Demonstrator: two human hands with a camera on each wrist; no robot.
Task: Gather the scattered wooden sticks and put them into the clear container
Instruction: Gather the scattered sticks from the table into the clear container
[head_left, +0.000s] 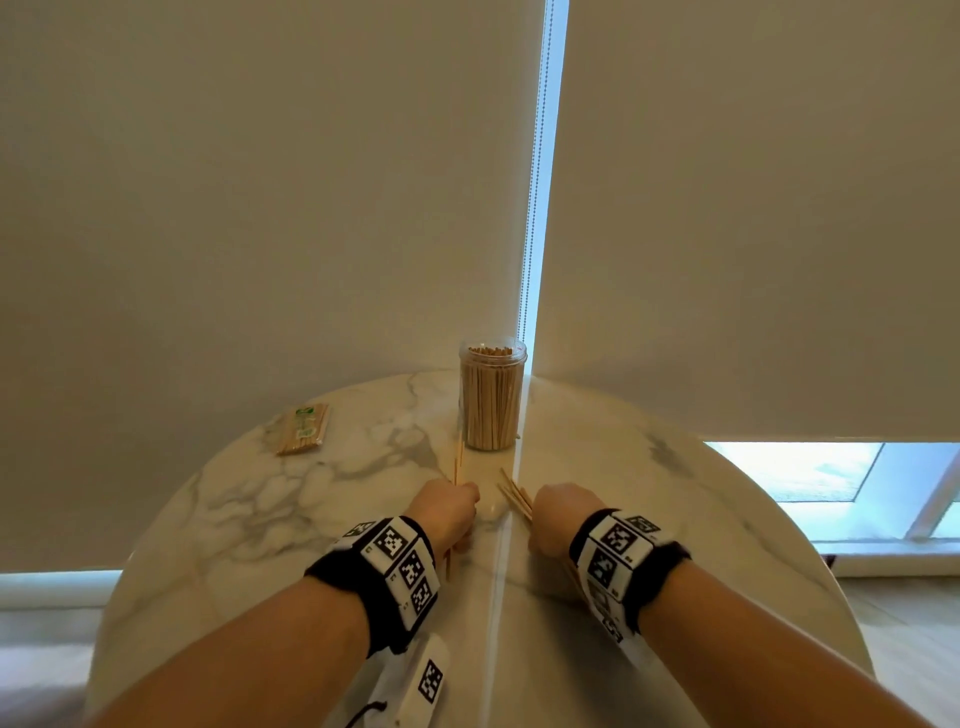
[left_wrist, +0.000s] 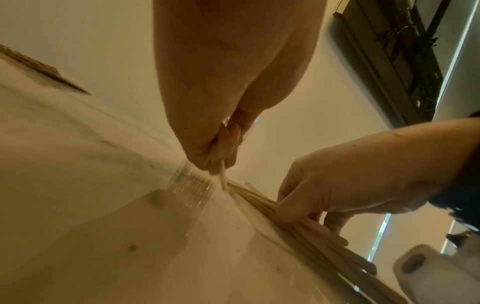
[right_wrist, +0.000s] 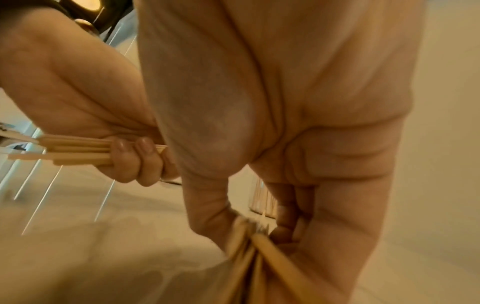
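A clear container (head_left: 492, 397), packed with upright wooden sticks, stands at the far side of the round marble table (head_left: 260, 519). My left hand (head_left: 457, 499) is just in front of it and grips a bundle of sticks (right_wrist: 72, 150), whose tips poke up toward the jar (head_left: 458, 462). To its right, my right hand (head_left: 550, 512) is low on the table. Its thumb and fingers (right_wrist: 207, 216) pinch another bundle of sticks (left_wrist: 311, 232) that lies on the marble, ends fanning out toward the container (head_left: 514, 496).
A wrapped packet of sticks (head_left: 304, 428) lies at the far left of the table. A white tagged device (head_left: 415, 680) sits near the front edge under my left forearm. Roller blinds hang right behind the table.
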